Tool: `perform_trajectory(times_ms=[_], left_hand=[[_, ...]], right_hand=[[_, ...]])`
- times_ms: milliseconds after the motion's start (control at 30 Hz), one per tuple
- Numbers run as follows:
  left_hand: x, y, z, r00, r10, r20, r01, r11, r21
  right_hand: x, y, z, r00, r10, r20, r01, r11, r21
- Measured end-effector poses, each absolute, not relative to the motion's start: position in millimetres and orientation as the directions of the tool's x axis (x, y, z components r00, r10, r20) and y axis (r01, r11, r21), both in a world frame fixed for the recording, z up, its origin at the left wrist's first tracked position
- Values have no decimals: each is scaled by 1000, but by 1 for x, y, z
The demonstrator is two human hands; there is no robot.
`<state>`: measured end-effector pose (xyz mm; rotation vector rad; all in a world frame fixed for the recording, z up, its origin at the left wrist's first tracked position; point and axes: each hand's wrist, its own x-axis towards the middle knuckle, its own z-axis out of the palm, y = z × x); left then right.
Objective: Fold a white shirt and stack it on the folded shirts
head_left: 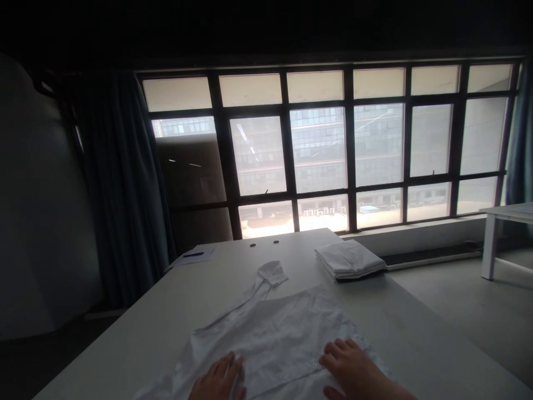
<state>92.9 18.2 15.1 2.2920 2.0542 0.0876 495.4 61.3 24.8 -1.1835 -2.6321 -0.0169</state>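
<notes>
A white cloth garment [287, 328] lies spread over the near part of the table, with wrinkles across it. From its far left a narrow strip runs away from me and ends in a small folded piece [272, 273]; whether this is a sleeve or a strap I cannot tell. My left hand [219, 379] rests on the garment's near left part, fingers apart and laid on the cloth. On the near right part lies my right hand [353, 366], its fingers slightly bent on the fabric and the thumb apart from them. The garment's near edge is out of view.
A stack of folded white cloth [350, 258] sits at the table's right edge, something dark under it. Paper [208, 253] with a blue pen [194, 254] lies far left on the white table [137, 328]. Beyond are windows and a dark curtain [125, 183]; another table [490, 244] stands right.
</notes>
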Motion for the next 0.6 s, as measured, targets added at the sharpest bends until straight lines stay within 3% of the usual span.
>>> perform_trajectory(times_ms=[67, 167, 300, 600], left_hand=[[105, 32, 21, 27, 999, 40, 995, -30, 91], [111, 57, 24, -102, 994, 27, 992, 99, 80], [72, 85, 24, -69, 997, 24, 993, 66, 97], [-18, 118, 17, -52, 993, 106, 989, 36, 144]], right_hand=[[474, 69, 47, -616, 751, 238, 711, 660, -242], [456, 95, 59, -589, 797, 137, 725, 595, -347], [463, 137, 45, -477, 879, 5, 831, 453, -324], [472, 179, 26, -441, 897, 26, 858, 430, -282]])
